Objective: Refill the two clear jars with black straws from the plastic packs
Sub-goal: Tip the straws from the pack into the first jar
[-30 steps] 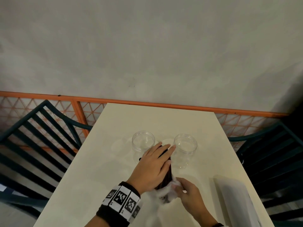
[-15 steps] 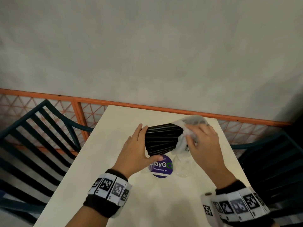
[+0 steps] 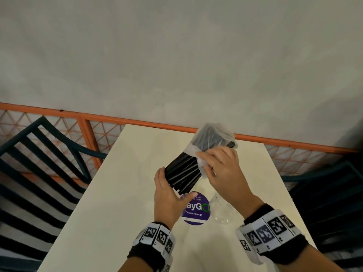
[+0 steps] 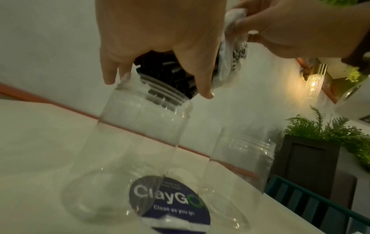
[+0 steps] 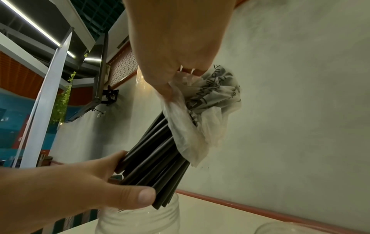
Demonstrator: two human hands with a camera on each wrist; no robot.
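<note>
A bundle of black straws (image 3: 183, 171) slants down to the left above the table, its upper end still inside a thin plastic pack (image 3: 213, 137). My left hand (image 3: 172, 188) grips the bare lower end between thumb and fingers. My right hand (image 3: 204, 161) pinches the bunched pack (image 5: 200, 114) at the top of the straws (image 5: 156, 158). Two clear jars stand side by side, both without straws: the left jar (image 4: 140, 142) directly under the straw tips, the right jar (image 4: 240, 166) beside it.
A round purple "ClayGo" sticker (image 3: 196, 211) lies on the cream table (image 3: 121, 213) under the jars. Dark slatted chairs (image 3: 39, 163) flank both sides. An orange rail (image 3: 137, 120) and a plain wall close the far edge.
Both hands lifted the pack off the table. The bundle then tilted from level to slanting, its bare end dropping toward the left jar while the pack end rose.
</note>
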